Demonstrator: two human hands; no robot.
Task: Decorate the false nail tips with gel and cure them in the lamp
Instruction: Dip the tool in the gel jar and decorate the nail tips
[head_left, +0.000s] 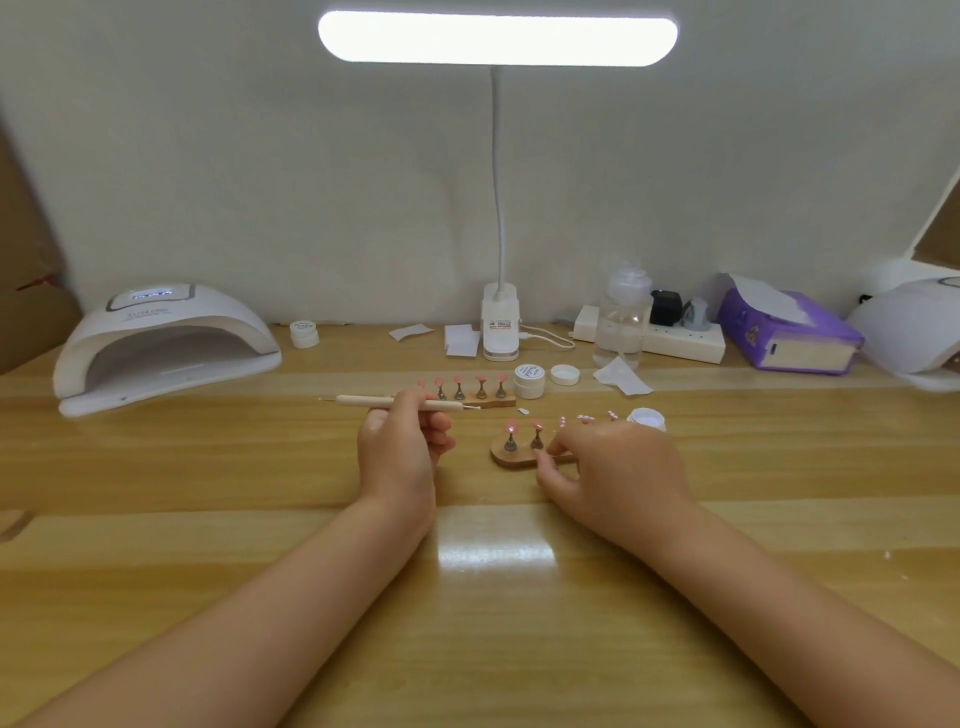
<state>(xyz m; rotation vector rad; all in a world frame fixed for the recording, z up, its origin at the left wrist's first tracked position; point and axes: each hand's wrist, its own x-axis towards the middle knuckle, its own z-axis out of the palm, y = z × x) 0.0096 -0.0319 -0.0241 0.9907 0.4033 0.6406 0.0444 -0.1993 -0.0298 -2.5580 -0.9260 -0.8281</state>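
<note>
Your left hand (400, 447) gripped the slim wooden dotting tool (399, 401) at centre frame; your right hand (615, 467) pinched the near oval wooden stand (511, 457) of pink nail tips (511, 427). Best to steady that stand flat before dotting gel.

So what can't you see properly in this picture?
Head view only:
- Near nail stand: its right end, hidden under the right hand.
- Curing lamp: display too blurred to read.
- Small jar: label too small.
- Second lamp: cut off by the right edge.
</note>
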